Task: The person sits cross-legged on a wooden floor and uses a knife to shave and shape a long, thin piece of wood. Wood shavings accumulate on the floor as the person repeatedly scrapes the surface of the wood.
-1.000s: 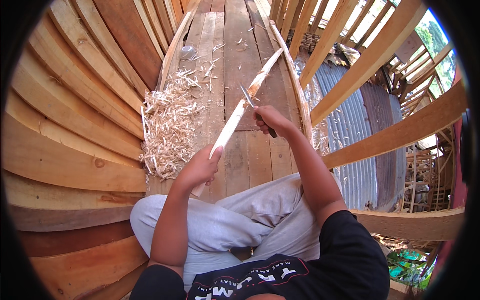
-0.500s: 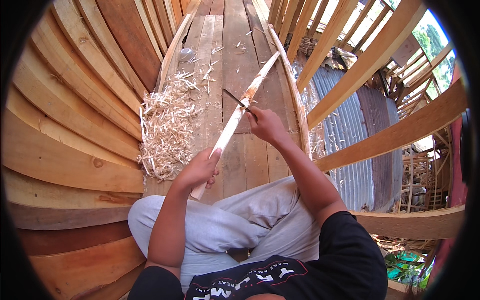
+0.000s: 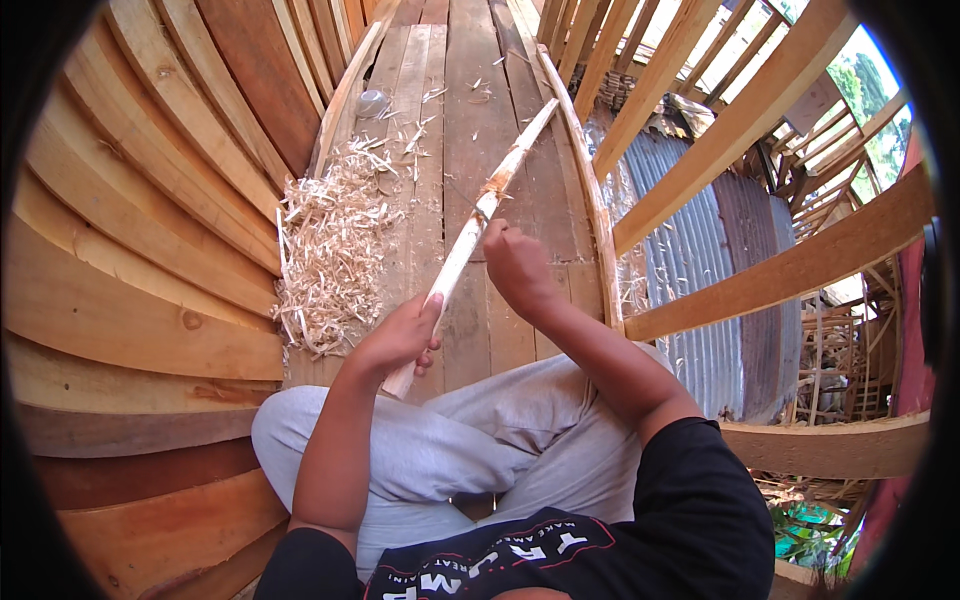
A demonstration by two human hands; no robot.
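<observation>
A long pale wooden stick [image 3: 458, 259] slants from my lap up to the far right, with a rough brown knot partway along it. My left hand [image 3: 402, 335] is closed around its lower part. My right hand [image 3: 517, 268] is a fist around the handle of a knife, just right of the stick below the knot. The thin dark knife blade [image 3: 462, 195] crosses the stick there and sticks out to its left; it looks faint and partly blurred. The fist hides the handle.
A heap of wood shavings [image 3: 335, 255] lies on the plank floor [image 3: 410, 225] at left, with a small clear cup [image 3: 372, 103] beyond it. Stacked boards [image 3: 140, 285] form the left side. Wooden slats [image 3: 780, 275] stand at right, with corrugated metal sheets [image 3: 690, 300] below.
My right hand has drawn a little nearer to me along the stick with the knife, its wrist turning. My left hand and the stick are nearly unmoved.
</observation>
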